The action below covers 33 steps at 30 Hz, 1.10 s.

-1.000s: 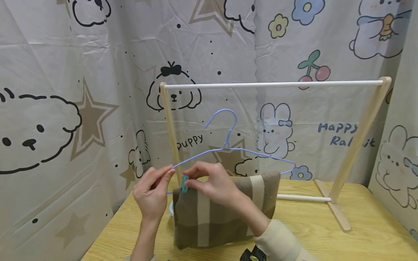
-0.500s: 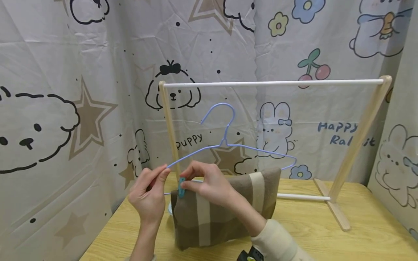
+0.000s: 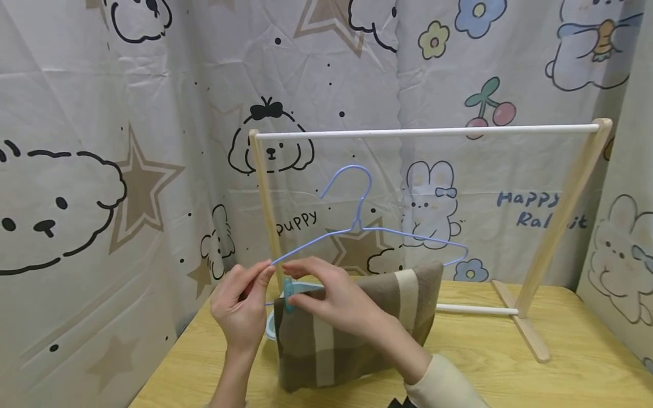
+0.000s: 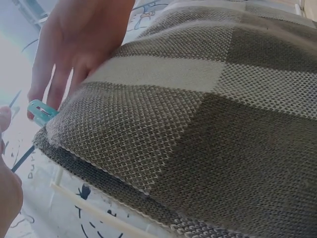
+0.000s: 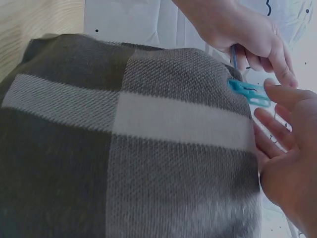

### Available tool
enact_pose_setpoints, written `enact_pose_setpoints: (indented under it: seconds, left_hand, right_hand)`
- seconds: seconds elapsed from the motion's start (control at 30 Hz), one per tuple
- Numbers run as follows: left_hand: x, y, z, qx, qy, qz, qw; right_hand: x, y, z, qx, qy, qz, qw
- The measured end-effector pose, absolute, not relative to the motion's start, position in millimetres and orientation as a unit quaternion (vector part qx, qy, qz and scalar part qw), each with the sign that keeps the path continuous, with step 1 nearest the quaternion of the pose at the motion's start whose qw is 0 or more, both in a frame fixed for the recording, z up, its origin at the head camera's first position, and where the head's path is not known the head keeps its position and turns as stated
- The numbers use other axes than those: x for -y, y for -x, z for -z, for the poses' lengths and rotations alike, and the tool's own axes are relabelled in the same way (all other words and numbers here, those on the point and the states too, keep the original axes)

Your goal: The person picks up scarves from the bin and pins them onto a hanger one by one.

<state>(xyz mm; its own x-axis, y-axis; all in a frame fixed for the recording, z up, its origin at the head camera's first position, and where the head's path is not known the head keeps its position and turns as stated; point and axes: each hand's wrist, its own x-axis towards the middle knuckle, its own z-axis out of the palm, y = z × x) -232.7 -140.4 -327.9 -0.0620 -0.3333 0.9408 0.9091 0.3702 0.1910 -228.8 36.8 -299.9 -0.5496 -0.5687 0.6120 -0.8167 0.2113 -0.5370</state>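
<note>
A periwinkle wire clothes hanger (image 3: 326, 233) stands upright at mid-view, its left shoulder pinched by my left hand (image 3: 240, 309). Over its lower bar hangs a folded brown-and-cream checked knit cloth (image 3: 362, 340). At the cloth's upper left corner sits a teal clothespin (image 5: 250, 92), clipped on the fold. My right hand (image 3: 339, 294) is around the clothespin's outer end, thumb against or very near it and the other fingers spread apart from it. The left wrist view shows the same clothespin (image 4: 42, 113) jutting from the cloth's edge.
Behind the cloth stands a wooden rack with a white top rod (image 3: 428, 132) and a foot (image 3: 525, 334) at right. A pale blue container (image 3: 271, 326) is mostly hidden behind the cloth. The wood-grain table (image 3: 490, 368) meets patterned curtains (image 3: 153, 85).
The right hand's fingers have loosened and spread from the clothespin, which stays on the cloth. Hanger and cloth shifted slightly left, then back right. The left hand keeps its pinch.
</note>
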Motion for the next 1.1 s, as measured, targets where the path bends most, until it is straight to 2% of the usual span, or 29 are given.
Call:
enact_pose_setpoints:
  seconds: [0.17, 0.3, 0.73, 1.1]
  left_hand:
    - [147, 234, 330, 0.545, 0.259, 0.498, 0.623]
    - [156, 234, 329, 0.547, 0.24, 0.498, 0.628]
    - [163, 235, 328, 0.55, 0.231, 0.503, 0.625]
    - [160, 234, 328, 0.555, 0.235, 0.493, 0.628]
  right_hand:
    - [-54, 223, 304, 0.736, -0.486, -0.411, 0.231]
    - [-69, 220, 312, 0.717, -0.502, -0.4, 0.27]
    - [-111, 218, 333, 0.697, -0.496, -0.424, 0.297]
    - [-142, 213, 357, 0.705, -0.482, -0.433, 0.288]
